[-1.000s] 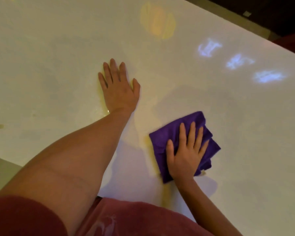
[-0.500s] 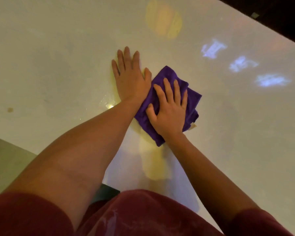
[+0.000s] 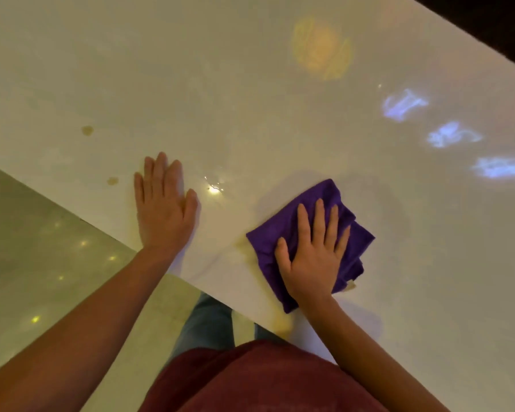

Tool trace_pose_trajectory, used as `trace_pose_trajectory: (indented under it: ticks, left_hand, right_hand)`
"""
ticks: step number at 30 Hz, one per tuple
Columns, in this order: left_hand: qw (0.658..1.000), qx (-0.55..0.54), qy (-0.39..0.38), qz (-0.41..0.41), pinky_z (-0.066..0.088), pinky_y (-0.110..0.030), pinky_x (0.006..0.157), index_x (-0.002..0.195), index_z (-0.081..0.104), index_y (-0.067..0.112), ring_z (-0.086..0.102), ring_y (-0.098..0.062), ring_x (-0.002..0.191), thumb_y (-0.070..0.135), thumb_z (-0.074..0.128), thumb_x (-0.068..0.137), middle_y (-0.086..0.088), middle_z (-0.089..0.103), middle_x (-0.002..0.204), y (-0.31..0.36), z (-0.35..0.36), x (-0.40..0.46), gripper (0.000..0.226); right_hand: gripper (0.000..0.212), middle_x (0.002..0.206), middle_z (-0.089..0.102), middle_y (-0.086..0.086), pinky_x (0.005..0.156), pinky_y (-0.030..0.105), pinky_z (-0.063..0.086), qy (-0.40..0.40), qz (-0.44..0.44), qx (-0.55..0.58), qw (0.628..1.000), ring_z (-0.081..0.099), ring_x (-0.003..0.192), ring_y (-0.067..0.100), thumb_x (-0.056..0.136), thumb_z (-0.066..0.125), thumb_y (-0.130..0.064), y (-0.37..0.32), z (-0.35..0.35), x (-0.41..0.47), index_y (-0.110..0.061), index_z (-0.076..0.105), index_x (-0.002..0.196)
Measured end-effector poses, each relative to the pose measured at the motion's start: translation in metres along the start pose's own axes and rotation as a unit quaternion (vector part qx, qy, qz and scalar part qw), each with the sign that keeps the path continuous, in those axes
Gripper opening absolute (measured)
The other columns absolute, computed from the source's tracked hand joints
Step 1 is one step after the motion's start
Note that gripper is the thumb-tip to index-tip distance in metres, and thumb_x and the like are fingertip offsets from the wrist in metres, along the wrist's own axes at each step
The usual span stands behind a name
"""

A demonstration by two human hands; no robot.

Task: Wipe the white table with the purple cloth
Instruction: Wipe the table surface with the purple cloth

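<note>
Purple cloth is lying folded under your right hand, whose straight, spread fingers are pressing it flat onto the white table. Your left hand is resting palm-down with fingers extended, well apart from the cloth; 2 brownish spots are sitting just beyond it.

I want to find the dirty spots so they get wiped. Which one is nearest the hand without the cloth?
Start at the white glossy table and find its near-left edge, where the flat left hand rests. Just left of those fingertips sits a small round brownish stain. A similar brownish spot lies farther away; the folded purple cloth is under the right hand.
</note>
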State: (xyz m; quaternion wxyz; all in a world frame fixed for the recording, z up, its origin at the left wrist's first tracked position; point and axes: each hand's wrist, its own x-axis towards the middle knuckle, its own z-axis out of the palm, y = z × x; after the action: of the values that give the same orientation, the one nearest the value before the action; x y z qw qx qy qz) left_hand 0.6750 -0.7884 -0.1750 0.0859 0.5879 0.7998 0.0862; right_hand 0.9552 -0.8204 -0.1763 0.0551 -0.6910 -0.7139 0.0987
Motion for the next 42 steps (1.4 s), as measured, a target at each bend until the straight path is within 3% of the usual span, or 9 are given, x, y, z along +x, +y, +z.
trace_pose_trajectory:
  ticks: [8, 15, 17, 19, 22, 26, 30, 34, 42]
  left_hand:
    - [0.999, 0.022, 0.023, 0.026, 0.015, -0.057, 0.127, 0.155, 0.037, 0.010, 0.017, -0.038, 0.158, 0.036, 0.041, 0.101, -0.018, 0.027, 0.168, -0.006, 0.008, 0.004, 0.061]
    - [0.999, -0.001, 0.023, 0.034, 0.014, -0.060, 0.126, 0.155, 0.040, 0.008, 0.015, -0.040, 0.158, 0.035, 0.041, 0.102, -0.019, 0.026, 0.168, -0.011, 0.012, 0.005, 0.060]
    - [0.999, -0.039, 0.023, 0.030, 0.016, -0.060, 0.126, 0.154, 0.042, 0.005, 0.016, -0.039, 0.158, 0.033, 0.043, 0.102, -0.019, 0.027, 0.168, -0.010, 0.007, 0.007, 0.059]
    - [0.988, -0.145, 0.030, 0.030, 0.020, -0.060, 0.125, 0.152, 0.043, 0.001, 0.016, -0.038, 0.158, 0.028, 0.049, 0.101, -0.019, 0.028, 0.167, -0.016, -0.003, 0.004, 0.058]
    - [0.964, -0.247, 0.094, 0.012, 0.020, -0.056, 0.127, 0.152, 0.042, 0.001, 0.015, -0.036, 0.159, 0.027, 0.052, 0.102, -0.018, 0.029, 0.167, -0.048, -0.023, 0.014, 0.057]
    - [0.967, -0.166, 0.154, -0.117, 0.008, -0.051, 0.130, 0.154, 0.039, 0.004, 0.014, -0.037, 0.158, 0.029, 0.046, 0.102, -0.017, 0.026, 0.168, -0.139, -0.050, 0.065, 0.058]
    - [0.971, -0.035, 0.096, -0.216, 0.009, -0.055, 0.128, 0.159, 0.031, 0.004, 0.011, -0.039, 0.159, 0.031, 0.039, 0.099, -0.019, 0.019, 0.170, -0.213, -0.054, 0.126, 0.066]
    - [0.966, 0.003, 0.099, -0.239, 0.012, -0.052, 0.128, 0.155, 0.036, 0.006, 0.019, -0.039, 0.157, 0.039, 0.034, 0.099, -0.020, 0.028, 0.167, -0.223, -0.047, 0.138, 0.065]
    - [0.964, 0.037, 0.100, -0.245, 0.014, -0.052, 0.128, 0.155, 0.038, 0.007, 0.021, -0.038, 0.156, 0.033, 0.032, 0.103, -0.018, 0.030, 0.166, -0.219, -0.050, 0.141, 0.059]
  right_hand:
    - [0.070, 0.175, 0.027, 0.008, 0.130, 0.064, 0.010, 0.007, -0.025, 0.019, 0.999, 0.016, 0.164, 0.036, 0.102, 0.041, -0.057, -0.107, 0.013, 0.130, -0.023, 0.038, 0.163]
    - [0.074, 0.176, 0.025, 0.010, 0.131, 0.063, 0.006, 0.005, -0.002, 0.013, 1.000, 0.015, 0.164, 0.038, 0.102, 0.032, -0.058, -0.156, 0.022, 0.238, -0.022, 0.034, 0.166]
    - [0.073, 0.176, 0.024, 0.009, 0.131, 0.062, 0.007, 0.005, 0.005, 0.015, 1.000, 0.015, 0.164, 0.037, 0.103, 0.030, -0.059, -0.159, 0.023, 0.235, -0.023, 0.032, 0.167]
    - [0.073, 0.176, 0.024, 0.008, 0.131, 0.061, 0.009, 0.012, 0.001, 0.009, 1.000, 0.015, 0.164, 0.036, 0.104, 0.029, -0.059, -0.157, 0.022, 0.205, -0.022, 0.032, 0.167]
    - [0.070, 0.176, 0.024, 0.007, 0.131, 0.061, 0.011, 0.014, -0.006, 0.006, 1.000, 0.015, 0.164, 0.034, 0.105, 0.034, -0.058, -0.146, 0.024, 0.133, -0.023, 0.034, 0.166]
    - [0.075, 0.178, 0.016, 0.004, 0.131, 0.063, 0.006, -0.021, -0.025, 0.032, 0.999, 0.004, 0.166, 0.030, 0.103, 0.035, -0.068, -0.168, 0.038, 0.045, -0.032, 0.023, 0.168]
    - [0.086, 0.177, 0.020, 0.011, 0.130, 0.066, 0.003, -0.034, -0.094, 0.006, 0.995, 0.005, 0.165, 0.038, 0.094, 0.030, -0.085, -0.209, 0.048, 0.044, -0.035, 0.031, 0.164]
    - [0.085, 0.176, 0.020, 0.012, 0.126, 0.073, 0.006, -0.044, -0.139, -0.016, 0.989, 0.008, 0.164, 0.041, 0.095, 0.030, -0.085, -0.255, 0.057, 0.088, -0.033, 0.035, 0.162]
    - [0.085, 0.173, 0.027, 0.018, 0.122, 0.077, 0.006, -0.027, -0.180, -0.007, 0.983, 0.016, 0.161, 0.048, 0.095, 0.034, -0.079, -0.382, 0.075, 0.218, -0.028, 0.040, 0.163]
